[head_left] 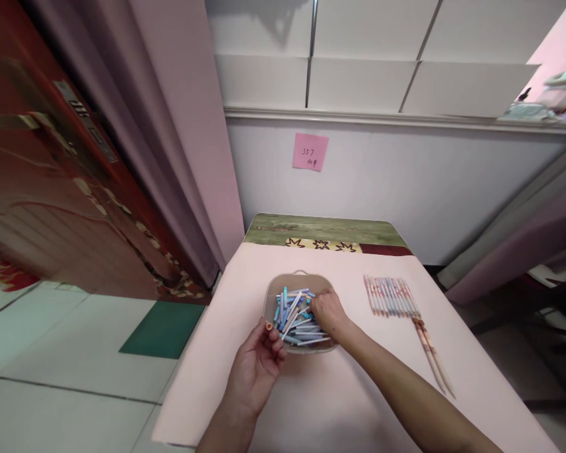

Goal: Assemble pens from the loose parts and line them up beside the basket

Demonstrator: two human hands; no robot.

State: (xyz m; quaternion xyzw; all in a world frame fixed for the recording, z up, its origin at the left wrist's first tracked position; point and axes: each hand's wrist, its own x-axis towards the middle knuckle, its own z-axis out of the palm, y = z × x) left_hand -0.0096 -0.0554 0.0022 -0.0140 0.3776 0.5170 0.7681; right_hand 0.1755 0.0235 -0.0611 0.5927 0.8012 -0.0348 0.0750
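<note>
Grip of the left hand (259, 362) pinches a tube (268, 326); whether the right hand (329, 311) grasps sticks (306, 331) I cannot tell.

A pink sticky note (310, 152), on which "357" is handwritten above smaller characters, is stuck to the white wall (382, 176). Above it, a narrow ledge (358, 118) is topped by pale panels (363, 38) divided by dark seams. At the left, a mauve curtain (122, 94) is hung beside a reddish-brown door (66, 214), into whose edge a metal lock plate (85, 123) is set. Below, pale floor tiles (75, 346) are partly covered by a green mat (163, 329).
</note>
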